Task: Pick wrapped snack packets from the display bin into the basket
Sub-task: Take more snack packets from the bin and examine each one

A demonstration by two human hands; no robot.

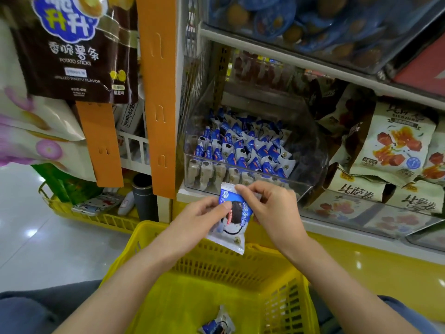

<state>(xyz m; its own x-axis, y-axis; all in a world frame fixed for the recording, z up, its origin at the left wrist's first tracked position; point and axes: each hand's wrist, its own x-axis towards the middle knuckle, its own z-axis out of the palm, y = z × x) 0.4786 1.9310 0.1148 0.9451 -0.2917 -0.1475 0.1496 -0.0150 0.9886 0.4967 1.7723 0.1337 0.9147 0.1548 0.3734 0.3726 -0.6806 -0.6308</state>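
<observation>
A blue-and-white wrapped snack packet (232, 221) hangs between both hands above the far rim of the yellow basket (183, 302). My left hand (199, 219) pinches its left edge with thumb and fingers. My right hand (271, 207) pinches its top right corner. Behind the hands stands the clear display bin (310, 150), holding several more blue-and-white packets (243, 145). Another such packet (216, 326) lies on the basket floor near the frame's lower edge.
Shelves with pale snack bags (395, 145) run to the right of the bin. An orange hanging strip (157, 92) and a brown potato-stick bag (72, 47) hang at left. A second yellow basket (96, 213) sits on the floor beyond.
</observation>
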